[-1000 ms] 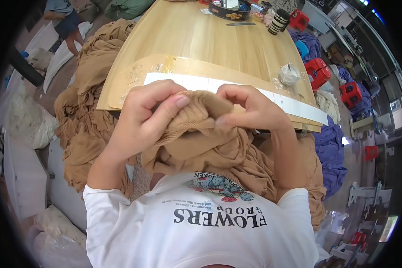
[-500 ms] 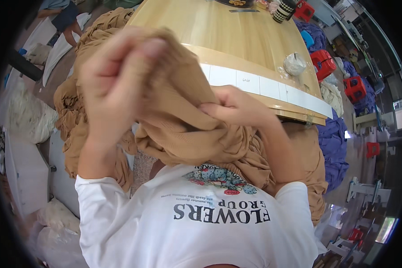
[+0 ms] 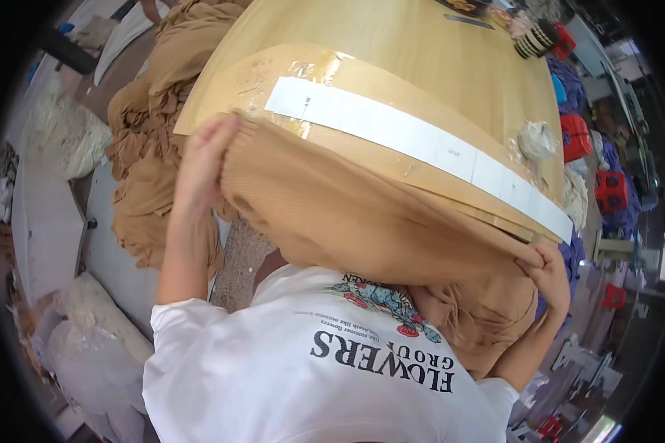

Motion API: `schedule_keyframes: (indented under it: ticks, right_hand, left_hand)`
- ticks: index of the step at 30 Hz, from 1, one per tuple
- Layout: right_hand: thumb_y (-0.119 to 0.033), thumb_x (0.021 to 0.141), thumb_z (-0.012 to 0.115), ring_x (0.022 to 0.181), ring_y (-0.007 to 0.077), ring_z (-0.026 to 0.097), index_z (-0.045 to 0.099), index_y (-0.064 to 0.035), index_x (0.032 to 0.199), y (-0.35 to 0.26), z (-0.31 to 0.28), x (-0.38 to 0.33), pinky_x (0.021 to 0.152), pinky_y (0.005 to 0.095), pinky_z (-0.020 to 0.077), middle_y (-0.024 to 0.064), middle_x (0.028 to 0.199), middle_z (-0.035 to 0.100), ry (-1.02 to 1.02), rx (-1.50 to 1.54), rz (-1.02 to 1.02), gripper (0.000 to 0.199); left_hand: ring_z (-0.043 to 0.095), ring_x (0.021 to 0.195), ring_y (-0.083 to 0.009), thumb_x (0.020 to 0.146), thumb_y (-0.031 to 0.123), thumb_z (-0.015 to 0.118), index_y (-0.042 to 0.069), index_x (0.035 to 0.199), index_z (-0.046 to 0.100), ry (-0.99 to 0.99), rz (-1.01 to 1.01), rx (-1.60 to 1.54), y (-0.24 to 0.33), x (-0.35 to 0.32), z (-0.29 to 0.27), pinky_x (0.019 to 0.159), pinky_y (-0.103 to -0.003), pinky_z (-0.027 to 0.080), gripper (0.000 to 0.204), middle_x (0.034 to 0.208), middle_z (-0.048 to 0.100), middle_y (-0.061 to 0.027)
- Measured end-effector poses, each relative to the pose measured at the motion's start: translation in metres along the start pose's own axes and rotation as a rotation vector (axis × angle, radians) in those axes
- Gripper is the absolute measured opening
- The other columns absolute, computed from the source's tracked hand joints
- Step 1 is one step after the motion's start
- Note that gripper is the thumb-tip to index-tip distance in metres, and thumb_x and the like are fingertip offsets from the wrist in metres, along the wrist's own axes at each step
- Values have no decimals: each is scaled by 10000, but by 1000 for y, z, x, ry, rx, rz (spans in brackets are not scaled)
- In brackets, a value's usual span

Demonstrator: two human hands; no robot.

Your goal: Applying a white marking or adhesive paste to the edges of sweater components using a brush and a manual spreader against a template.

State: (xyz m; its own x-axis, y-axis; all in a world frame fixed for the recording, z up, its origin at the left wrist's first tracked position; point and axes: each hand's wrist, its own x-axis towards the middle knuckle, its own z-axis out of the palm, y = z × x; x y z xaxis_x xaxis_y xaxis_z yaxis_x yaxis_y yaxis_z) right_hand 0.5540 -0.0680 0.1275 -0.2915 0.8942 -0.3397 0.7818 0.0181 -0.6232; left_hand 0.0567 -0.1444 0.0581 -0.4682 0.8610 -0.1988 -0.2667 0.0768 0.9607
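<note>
A tan ribbed knit cloth [image 3: 362, 210] hangs stretched between my two hands along the near edge of the wooden table [image 3: 391, 55]. My left hand [image 3: 203, 159], slightly blurred, is closed on its upper left corner. At the right end my right hand [image 3: 550, 277] pinches the cloth's edge, thumb and fingers together. The top edge of the cloth runs slanting down to the right, just below a long white paper strip [image 3: 421, 151] taped on the table. Whether the cloth's lower part joins the tan fabric in my lap [image 3: 488, 317], I cannot tell.
Heaped tan fabric [image 3: 144, 184] lies at the left of the table. On the table sit a wrapped clear-plastic bundle [image 3: 537, 140] and a black-and-cream striped cup [image 3: 536, 40]. Red stools [image 3: 575, 138] and purple cloth piles stand to the right. White sacks [image 3: 89, 354] lie lower left.
My hands have moved far apart, the right one outward to the right, and the bunched cloth is now spread between them. The view has shifted, showing more of the paper strip.
</note>
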Motion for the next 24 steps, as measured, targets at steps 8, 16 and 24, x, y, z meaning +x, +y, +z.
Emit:
schedule_keyframes:
  ticks: [8,16,24]
  right_hand:
    - [-180,871,586,958,134,544,542,-6,1069,75,-4,64,818,260,430,55,1046,587,286,1021,-100,267]
    - [-174,893,556,824,103,568,586,16,1019,95,55,166,737,230,444,54,928,633,547,553,43,230]
    - [-143,878,568,706,64,511,605,25,876,93,58,173,651,207,423,28,789,624,557,248,28,172]
  left_hand:
    - [559,730,-56,824,145,630,20,939,614,-397,-194,132,-24,58,25,673,-196,452,170,829,623,-4]
    - [510,685,-28,861,137,576,-9,880,604,-118,56,426,-47,112,42,623,-179,417,150,754,585,23]
    - [569,621,-156,811,142,581,-20,879,602,-53,154,740,-63,119,41,599,-277,449,177,677,609,-108]
